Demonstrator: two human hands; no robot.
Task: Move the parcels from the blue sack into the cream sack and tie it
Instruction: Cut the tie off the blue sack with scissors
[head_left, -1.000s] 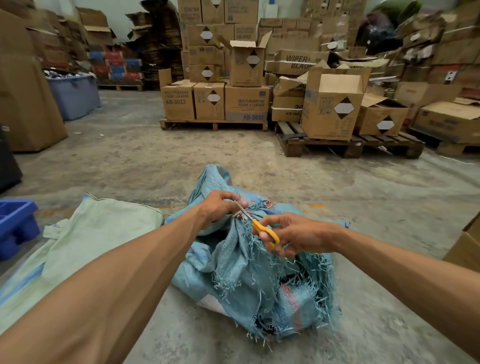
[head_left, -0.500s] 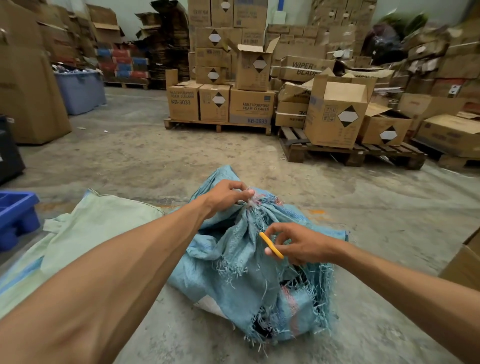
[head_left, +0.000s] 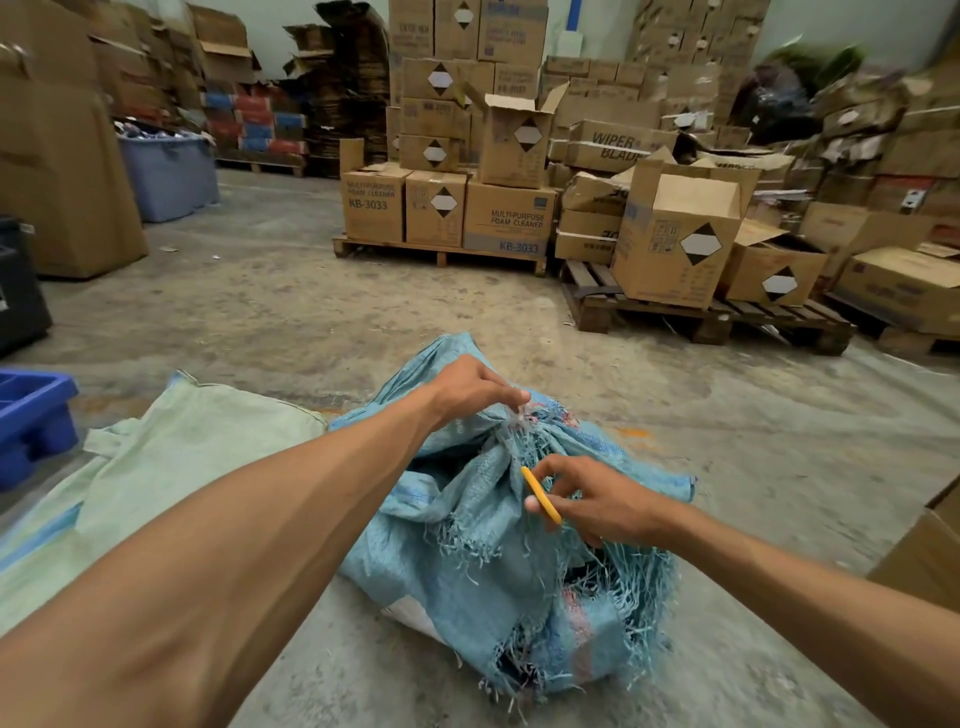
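Note:
A frayed blue woven sack (head_left: 467, 561) lies on the concrete floor in front of me, its neck bunched and bound with a pale tie (head_left: 519, 415). My left hand (head_left: 470, 387) pinches the tie at the neck. Lower down, over the sack's torn side, my right hand (head_left: 592, 501) holds yellow-handled scissors (head_left: 543, 496); their blades are hidden. The flat cream sack (head_left: 171, 467) is spread on the floor to the left, touching the blue sack. Any parcels are hidden inside the blue sack.
A blue plastic crate (head_left: 31, 415) stands at the far left. Wooden pallets (head_left: 711, 314) stacked with cardboard boxes (head_left: 675, 244) fill the back. A cardboard box corner (head_left: 924, 556) juts in at the right. A grey-blue bin (head_left: 166, 174) sits back left.
My right hand has drawn the scissors down and away from the sack's neck. The left hand keeps pinching the tie and has lifted it slightly.

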